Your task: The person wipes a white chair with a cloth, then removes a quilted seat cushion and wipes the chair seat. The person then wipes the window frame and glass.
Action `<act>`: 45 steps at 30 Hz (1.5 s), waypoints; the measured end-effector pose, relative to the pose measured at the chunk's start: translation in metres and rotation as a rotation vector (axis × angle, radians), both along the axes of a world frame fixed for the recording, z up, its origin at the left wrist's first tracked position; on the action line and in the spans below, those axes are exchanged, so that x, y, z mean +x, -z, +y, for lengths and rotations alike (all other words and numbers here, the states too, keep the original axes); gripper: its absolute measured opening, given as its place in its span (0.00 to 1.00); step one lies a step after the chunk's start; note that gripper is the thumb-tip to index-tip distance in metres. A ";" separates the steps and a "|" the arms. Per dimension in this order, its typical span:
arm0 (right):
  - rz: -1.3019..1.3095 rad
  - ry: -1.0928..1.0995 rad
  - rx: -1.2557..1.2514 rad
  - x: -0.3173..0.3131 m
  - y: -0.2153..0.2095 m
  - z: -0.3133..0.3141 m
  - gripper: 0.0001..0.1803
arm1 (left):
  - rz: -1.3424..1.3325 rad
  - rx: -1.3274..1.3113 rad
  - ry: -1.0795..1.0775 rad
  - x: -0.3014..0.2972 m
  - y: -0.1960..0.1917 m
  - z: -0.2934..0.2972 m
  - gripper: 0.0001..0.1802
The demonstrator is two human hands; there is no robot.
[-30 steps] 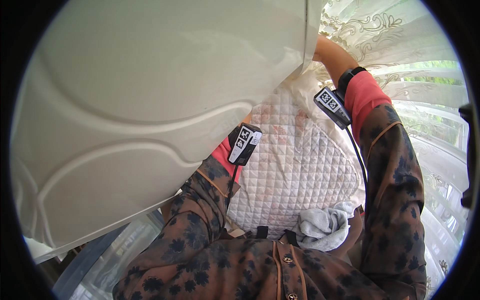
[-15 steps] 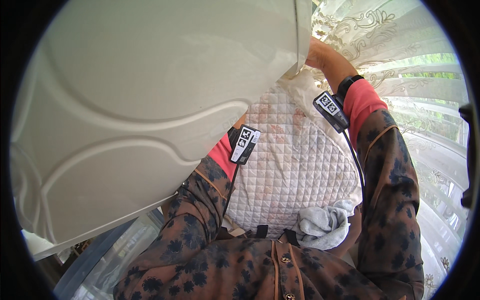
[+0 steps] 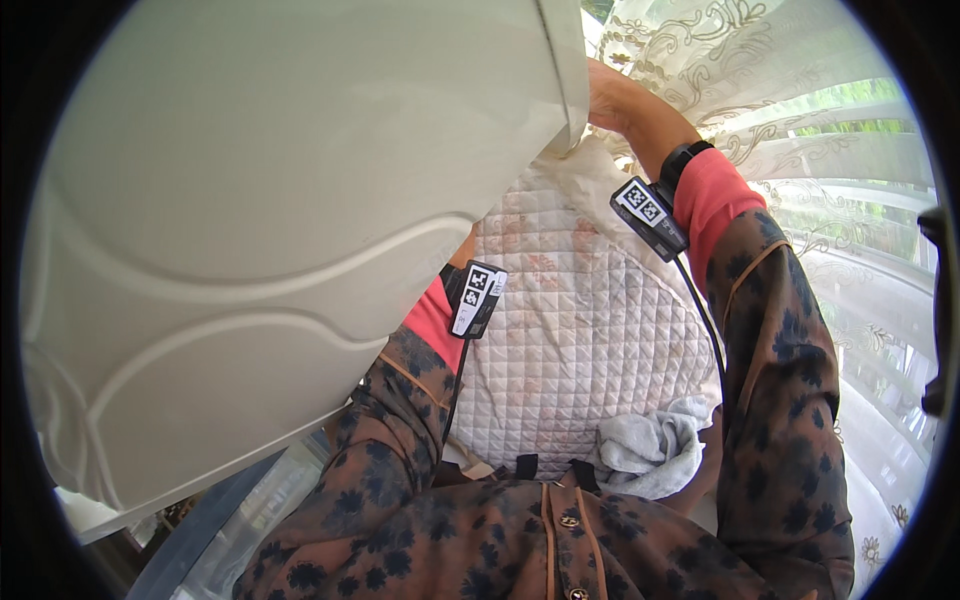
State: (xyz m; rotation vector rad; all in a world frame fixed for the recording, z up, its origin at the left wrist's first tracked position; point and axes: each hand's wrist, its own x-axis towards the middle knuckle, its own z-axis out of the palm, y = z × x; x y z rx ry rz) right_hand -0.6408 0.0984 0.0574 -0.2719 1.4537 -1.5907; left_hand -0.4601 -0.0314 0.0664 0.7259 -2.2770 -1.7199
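A large off-white panel (image 3: 300, 150) with raised curved ridges fills the left and far part of the view, tilted across in front of me. At its far right edge is my right hand (image 3: 604, 97), its fingers hidden behind that edge. My left hand is out of sight behind the panel's near right edge; only a sliver of its wrist (image 3: 462, 250) shows. What either hand grips cannot be made out. Below and between my forearms spreads an apron of quilted white cloth (image 3: 560, 330) with faint pinkish patterns.
A crumpled grey towel (image 3: 650, 450) lies at the lower right of the quilted cloth. Sheer embroidered curtains (image 3: 850, 200) hang close along my right side. At the lower left, under the panel, are a dark blue-grey edge (image 3: 205, 525) and clear plastic (image 3: 265, 510).
The panel's right edge has shifted to the left. Both my arms have moved slightly left along with it, the right one more. The grey towel has stayed in place.
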 end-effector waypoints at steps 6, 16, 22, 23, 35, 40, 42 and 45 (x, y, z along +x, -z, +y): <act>-0.005 0.001 0.043 -0.009 0.014 -0.003 0.23 | 0.003 -0.031 0.019 -0.002 -0.004 0.000 0.20; 0.064 -0.057 0.150 -0.013 0.010 -0.003 0.22 | 0.007 -0.067 0.049 -0.006 -0.005 -0.002 0.21; 1.086 -0.069 0.048 0.000 -0.023 -0.011 0.18 | 0.008 -0.086 0.057 -0.006 -0.008 -0.002 0.21; 0.935 -0.016 0.046 0.004 -0.025 -0.013 0.18 | 0.009 -0.087 0.061 -0.006 -0.008 -0.002 0.21; 1.121 -0.124 0.554 0.021 -0.032 0.019 0.18 | 0.012 -0.113 0.088 -0.009 -0.010 -0.002 0.22; 1.228 -0.057 0.525 0.024 -0.028 0.005 0.18 | 0.011 -0.122 0.094 -0.008 -0.012 -0.002 0.22; 1.229 -0.057 0.524 0.020 -0.025 0.001 0.18 | 0.007 -0.122 0.096 -0.007 -0.012 -0.002 0.22; 1.185 -0.074 0.482 0.017 -0.020 0.011 0.18 | 0.007 -0.125 0.096 -0.008 -0.012 -0.002 0.23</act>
